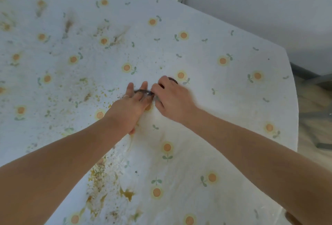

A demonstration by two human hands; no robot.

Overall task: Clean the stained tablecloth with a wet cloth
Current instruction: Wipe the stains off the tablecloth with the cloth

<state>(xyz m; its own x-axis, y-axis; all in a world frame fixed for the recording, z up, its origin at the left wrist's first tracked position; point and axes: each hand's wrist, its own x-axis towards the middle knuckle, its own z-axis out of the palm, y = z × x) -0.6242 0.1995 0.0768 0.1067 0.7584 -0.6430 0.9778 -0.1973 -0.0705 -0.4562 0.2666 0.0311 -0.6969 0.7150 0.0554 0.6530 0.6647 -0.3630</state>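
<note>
At centre of tablecloth | left hand flat, fingers straight, touching dark cloth | right hand grip pinching it

Soft, even daylight; faint shadows; slight overall blur; wide-angle bending at the edges

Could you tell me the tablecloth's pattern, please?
The tablecloth is white with orange flowers, green leaves; head view.

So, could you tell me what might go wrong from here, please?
The dark cloth is bunched small in the right hand, touching the left hand, so it might smear the yellow-brown stains rather than lift them. Wiping could also push the loose crumbs onto the cleaner part of the tablecloth.
</note>
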